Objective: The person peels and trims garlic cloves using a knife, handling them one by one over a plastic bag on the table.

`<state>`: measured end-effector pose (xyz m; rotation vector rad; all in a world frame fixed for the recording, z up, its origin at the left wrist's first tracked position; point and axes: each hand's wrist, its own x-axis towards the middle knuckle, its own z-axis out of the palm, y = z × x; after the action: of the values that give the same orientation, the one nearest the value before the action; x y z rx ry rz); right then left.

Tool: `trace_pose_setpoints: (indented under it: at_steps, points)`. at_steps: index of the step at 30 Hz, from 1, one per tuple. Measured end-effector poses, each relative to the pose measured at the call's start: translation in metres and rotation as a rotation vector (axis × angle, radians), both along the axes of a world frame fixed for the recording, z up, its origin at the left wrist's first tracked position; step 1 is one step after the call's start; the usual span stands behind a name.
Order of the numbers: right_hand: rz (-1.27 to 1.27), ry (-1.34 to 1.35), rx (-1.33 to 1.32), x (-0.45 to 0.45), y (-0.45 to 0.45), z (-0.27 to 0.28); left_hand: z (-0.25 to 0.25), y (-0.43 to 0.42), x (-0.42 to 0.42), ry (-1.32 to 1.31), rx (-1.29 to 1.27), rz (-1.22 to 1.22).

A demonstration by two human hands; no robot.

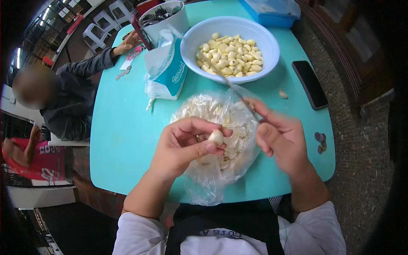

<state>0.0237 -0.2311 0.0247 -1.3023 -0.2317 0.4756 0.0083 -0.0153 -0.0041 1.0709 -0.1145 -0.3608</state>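
My left hand (187, 142) pinches a garlic clove (216, 137) between thumb and fingers, above a clear plastic bag (204, 170) that holds papery garlic skins (236, 142). To its right, my right hand (278, 134) grips a thin knife (231, 83), its blade pointing up and left, partly over the rim of a white-blue basin (272, 53). Many peeled garlic cloves (229, 55) fill the bottom of that basin. The two hands are apart. One loose clove (283, 94) lies on the turquoise table (123, 148), right of the basin.
A phone (310, 85) and coins (320, 142) lie at the right. Behind the left hand stand a tissue pack (168, 70) and a white bucket (170, 25). A blue container (272, 12) is at the back. One person (72, 93) sits at the left; another wears red (36, 157).
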Motion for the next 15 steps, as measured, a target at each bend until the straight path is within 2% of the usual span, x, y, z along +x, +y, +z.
trace_pose_setpoints:
  at_steps: [7,13,14,15]
  points:
    - [0.122,0.059,-0.01,-0.004,0.001,0.006,-0.003,0.003,0.006,-0.06,0.03,0.223]
    - [0.213,-0.045,-0.239,-0.008,0.001,0.003,-0.009,0.004,0.01,-0.141,0.002,0.31]
    - [0.194,-0.112,-0.234,-0.008,0.001,-0.003,-0.011,0.003,0.01,-0.14,0.119,0.364]
    - [0.175,-0.179,-0.228,-0.009,0.002,-0.012,-0.013,0.005,0.009,-0.133,0.099,0.344]
